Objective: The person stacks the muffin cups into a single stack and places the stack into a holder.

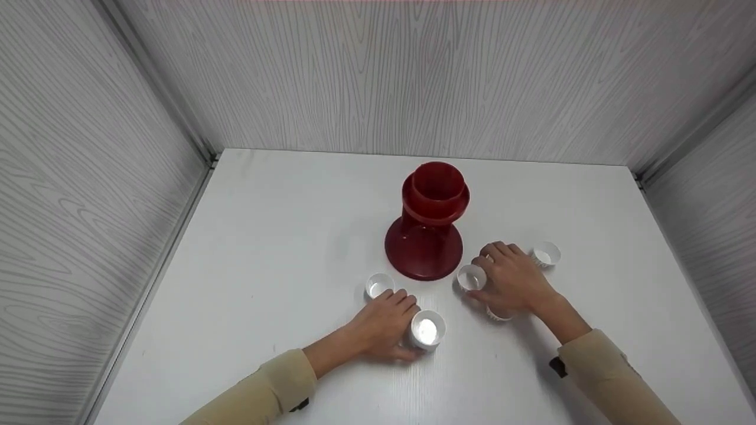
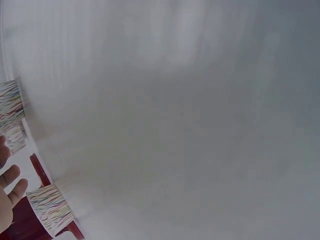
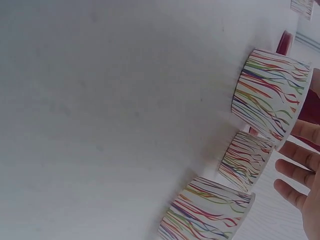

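Cup in front of the red stand sits right of the left hand, whose grip I can't make out, while nearer the stand's right front the right hand pinches a second cup to its left.

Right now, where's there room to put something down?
The biggest bare patch of white table is between the left wall and the red stand. There's some beyond the rightmost cup too. It's crowded on the stand's near side, where the left hand, right hand and other cups bunch.
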The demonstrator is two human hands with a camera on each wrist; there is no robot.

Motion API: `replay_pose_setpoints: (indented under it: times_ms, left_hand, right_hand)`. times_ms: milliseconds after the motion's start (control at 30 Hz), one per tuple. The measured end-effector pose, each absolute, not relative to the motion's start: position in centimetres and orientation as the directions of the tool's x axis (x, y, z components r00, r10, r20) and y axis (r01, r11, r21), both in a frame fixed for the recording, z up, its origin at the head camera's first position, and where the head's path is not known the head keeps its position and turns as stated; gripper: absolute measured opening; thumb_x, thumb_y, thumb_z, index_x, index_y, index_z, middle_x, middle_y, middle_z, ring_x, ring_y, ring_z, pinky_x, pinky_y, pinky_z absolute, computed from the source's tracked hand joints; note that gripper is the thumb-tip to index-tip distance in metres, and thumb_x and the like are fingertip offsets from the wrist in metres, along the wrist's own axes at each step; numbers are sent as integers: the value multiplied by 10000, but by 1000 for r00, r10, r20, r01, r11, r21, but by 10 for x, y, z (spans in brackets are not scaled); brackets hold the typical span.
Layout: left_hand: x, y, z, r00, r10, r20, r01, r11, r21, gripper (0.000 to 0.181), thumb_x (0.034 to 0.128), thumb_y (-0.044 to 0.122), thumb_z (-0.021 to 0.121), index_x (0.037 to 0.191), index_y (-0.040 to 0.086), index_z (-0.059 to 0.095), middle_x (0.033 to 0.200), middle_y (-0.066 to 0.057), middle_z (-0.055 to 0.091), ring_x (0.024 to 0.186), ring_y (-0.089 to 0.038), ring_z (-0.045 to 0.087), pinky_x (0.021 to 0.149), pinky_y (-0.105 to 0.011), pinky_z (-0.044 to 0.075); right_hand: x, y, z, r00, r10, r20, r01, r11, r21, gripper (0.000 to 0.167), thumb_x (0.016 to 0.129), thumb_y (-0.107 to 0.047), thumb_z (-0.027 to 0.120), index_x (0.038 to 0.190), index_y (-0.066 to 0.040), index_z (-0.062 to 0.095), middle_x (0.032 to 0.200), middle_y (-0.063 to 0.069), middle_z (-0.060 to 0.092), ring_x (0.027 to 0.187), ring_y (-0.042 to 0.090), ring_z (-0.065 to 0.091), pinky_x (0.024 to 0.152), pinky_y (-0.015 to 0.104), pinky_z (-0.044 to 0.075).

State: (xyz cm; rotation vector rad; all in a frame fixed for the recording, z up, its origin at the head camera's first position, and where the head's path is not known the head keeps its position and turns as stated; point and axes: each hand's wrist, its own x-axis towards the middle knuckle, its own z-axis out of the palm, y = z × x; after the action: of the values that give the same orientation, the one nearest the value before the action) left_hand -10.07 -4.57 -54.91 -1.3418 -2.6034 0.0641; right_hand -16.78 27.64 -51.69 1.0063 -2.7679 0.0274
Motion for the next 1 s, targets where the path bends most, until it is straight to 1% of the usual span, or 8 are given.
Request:
replay_pose_setpoints:
  times_ms: [267,367,533,733,1000]
  left_hand:
    - [-100,-46,-550,-558,809,188,796,585,-156,768,836,844,579,1169,156,654,1128,11,665,1041,-171,593,885,-324,506]
    - [-100,-46,-549,-555,809,195,794,585,-166,769,830,850,578,1156,158,657,1106,13,663,1024,-168,592,869,-320,504]
    - [-100,-45,-548,-554,806,210,788,589,-178,742,845,842,558,1134,166,659,1084,25,661,1008,-159,589,863,-308,494]
    - [-100,-45,-550,-549,805,226,786,589,-187,728,849,844,544,1113,174,652,1066,30,651,990,-158,578,851,-304,477]
    - [-99,-45,-550,-552,802,228,788,591,-172,732,832,841,574,1118,171,644,1076,23,647,1003,-167,579,860,-313,476]
  right_hand:
    - [-159,273,-509,-768,-617,171,-622,783,27,624,838,-626,760,1206,-125,709,1194,103,673,1195,316,617,1017,504,520]
    - [-157,272,-507,-757,-624,196,-631,775,33,620,831,-628,768,1197,-132,713,1186,98,680,1177,310,628,995,498,534]
    - [-154,269,-500,-718,-650,250,-659,750,56,607,819,-632,779,1166,-138,720,1156,97,685,1143,306,637,961,490,544]
    - [-150,266,-495,-704,-654,276,-667,743,57,601,806,-637,786,1144,-145,722,1136,87,682,1131,300,636,956,487,537]
    - [-145,261,-483,-671,-672,315,-691,720,63,580,791,-613,803,1139,-159,707,1117,63,674,1104,285,642,932,485,547]
